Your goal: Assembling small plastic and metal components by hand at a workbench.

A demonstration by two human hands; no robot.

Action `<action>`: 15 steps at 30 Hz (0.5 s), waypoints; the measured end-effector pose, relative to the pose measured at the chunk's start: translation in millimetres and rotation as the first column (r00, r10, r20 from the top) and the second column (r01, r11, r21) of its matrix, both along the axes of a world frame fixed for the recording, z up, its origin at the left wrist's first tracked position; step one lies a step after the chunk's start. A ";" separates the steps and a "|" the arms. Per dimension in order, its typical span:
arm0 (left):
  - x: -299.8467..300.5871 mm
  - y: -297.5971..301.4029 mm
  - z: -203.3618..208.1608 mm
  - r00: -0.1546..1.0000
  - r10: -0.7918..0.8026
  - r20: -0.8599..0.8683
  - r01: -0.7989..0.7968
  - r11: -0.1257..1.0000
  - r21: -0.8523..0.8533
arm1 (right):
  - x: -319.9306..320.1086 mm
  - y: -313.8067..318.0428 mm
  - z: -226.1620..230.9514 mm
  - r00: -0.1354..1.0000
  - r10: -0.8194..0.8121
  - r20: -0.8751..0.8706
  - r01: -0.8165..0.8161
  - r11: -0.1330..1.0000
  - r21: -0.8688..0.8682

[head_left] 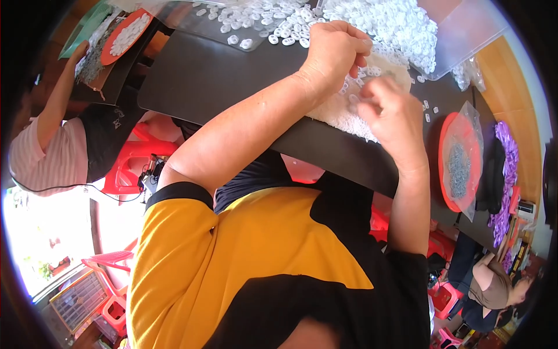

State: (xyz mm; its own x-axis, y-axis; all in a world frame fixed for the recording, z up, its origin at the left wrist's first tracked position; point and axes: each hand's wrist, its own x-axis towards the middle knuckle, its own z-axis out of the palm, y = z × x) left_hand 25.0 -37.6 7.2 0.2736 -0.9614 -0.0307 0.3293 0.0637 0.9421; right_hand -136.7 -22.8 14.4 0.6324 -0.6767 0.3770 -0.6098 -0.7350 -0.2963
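Nearest of all is the worker's yellow-and-black shirt [273, 232], and from it both forearms reach out over the dark table [215, 75]. The left hand [338, 49] is the farther one, its thumb and fingertips drawn together in a narrow pinch; whether anything sits in it I can't tell. The right hand [395, 113] is closer to the body, fingers curled, and blurred enough that I couldn't swear to what it holds, if anything.

The loose white pieces [372, 71] lie in the gap between the two hands, on a pale, rough-textured cloth [349, 123]: below the left fingertips and just beyond the right ones. They point every which way, with no shared long axis. They look like small, glossy plastic ovals with openings through them. A far bigger heap of white pieces [389, 29] spreads beyond both hands, and a few strays [427, 110] rest just past the right hand's outer side. Farther out that way sits a red dish [444, 174] with small grey parts [459, 171] and clear plastic.
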 end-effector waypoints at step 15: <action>-5.3 7.9 7.3 0.995 -0.101 -0.002 0.101 0.992 -0.077 | -0.9 -9.5 -12.7 0.983 -0.043 0.176 0.022 0.993 0.120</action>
